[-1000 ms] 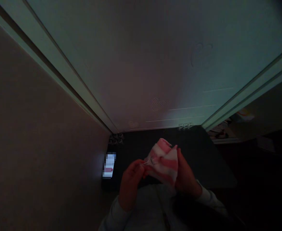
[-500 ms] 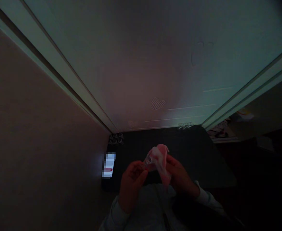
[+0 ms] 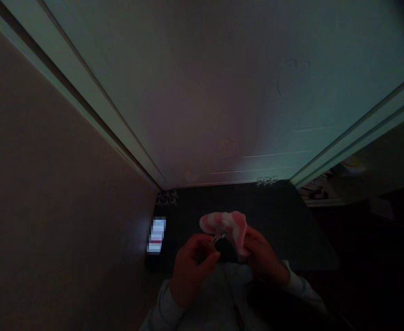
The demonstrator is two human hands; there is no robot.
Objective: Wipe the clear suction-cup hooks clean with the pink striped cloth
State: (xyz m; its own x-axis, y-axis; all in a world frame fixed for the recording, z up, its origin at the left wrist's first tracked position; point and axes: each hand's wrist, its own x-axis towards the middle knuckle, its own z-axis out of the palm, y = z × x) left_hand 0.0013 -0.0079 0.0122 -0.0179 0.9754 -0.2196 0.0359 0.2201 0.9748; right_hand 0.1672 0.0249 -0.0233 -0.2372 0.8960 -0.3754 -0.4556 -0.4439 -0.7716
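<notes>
My right hand [image 3: 264,257] is closed on the right end of a soft pink-and-white striped fabric piece [image 3: 238,227], which looks like a fuzzy sock. Its rounded left end sticks out over the dark table. Just below that end, the fingers of my left hand [image 3: 195,264] pinch a small clear plastic piece [image 3: 219,237]. The plastic touches or nearly touches the fabric's underside; I cannot tell whether they are joined. Dim light hides the details between the fingers.
A lit phone [image 3: 156,235] lies on the dark table [image 3: 274,225] by the left wall. Small clear objects stand in a cluster [image 3: 167,197] at the back left, and another cluster [image 3: 266,180] sits at the back right. A pale panel [image 3: 188,115] rises behind the table.
The fabric's striped left end has swung out to the left and spread open. My left hand has shifted slightly right, below the fabric, with the clear plastic in its fingers.
</notes>
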